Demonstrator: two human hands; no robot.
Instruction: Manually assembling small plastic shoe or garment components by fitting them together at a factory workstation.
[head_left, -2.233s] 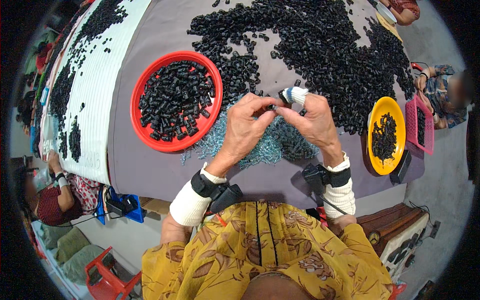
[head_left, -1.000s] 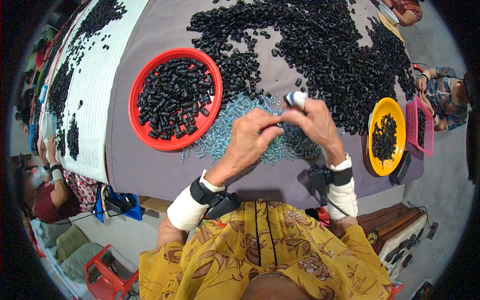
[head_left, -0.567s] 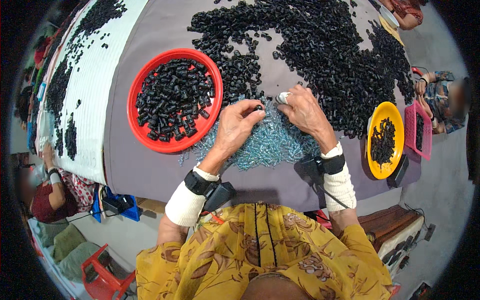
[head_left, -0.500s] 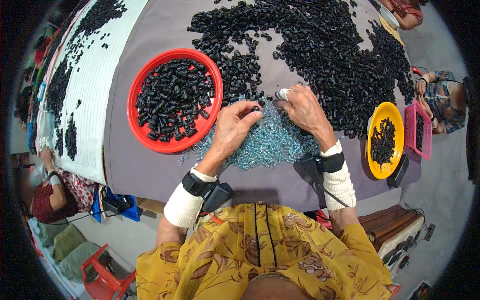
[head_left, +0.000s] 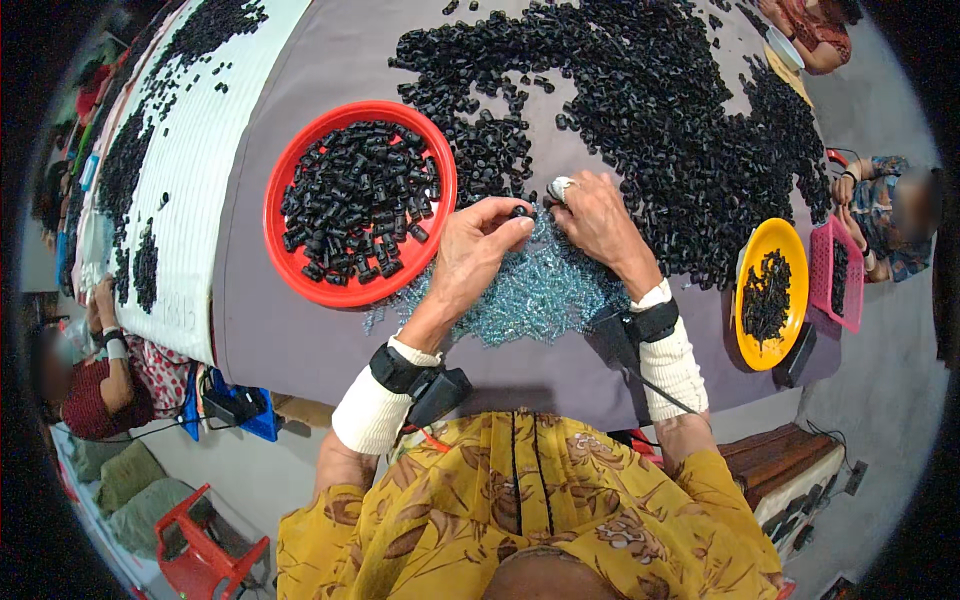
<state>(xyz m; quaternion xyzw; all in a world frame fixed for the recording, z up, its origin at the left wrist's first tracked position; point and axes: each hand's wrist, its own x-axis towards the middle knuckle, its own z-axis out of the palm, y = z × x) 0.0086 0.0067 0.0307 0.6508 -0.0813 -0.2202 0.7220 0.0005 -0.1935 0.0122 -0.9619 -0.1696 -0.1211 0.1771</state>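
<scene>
My left hand [head_left: 468,243] pinches a small black plastic part [head_left: 520,211] between thumb and forefinger. Close to its right, my right hand [head_left: 603,222] has its fingers drawn together, with a white wrapping on one fingertip; whatever it holds is hidden. Below both hands spreads a heap of small, shiny blue-grey pieces [head_left: 540,300], too fine to name surely. Left of my left hand stands a round red tray [head_left: 275,235] holding many black plastic parts [head_left: 350,190].
A large scatter of black parts [head_left: 640,90] covers the table's far side. At right are a yellow plate [head_left: 795,300] with thin black pieces and a pink basket [head_left: 848,310]. Other people sit at the left and right edges. A white-covered surface [head_left: 195,200] adjoins at left.
My right hand has come slightly nearer to my left hand. The left still pinches the black part. The whole view has shifted a little.
</scene>
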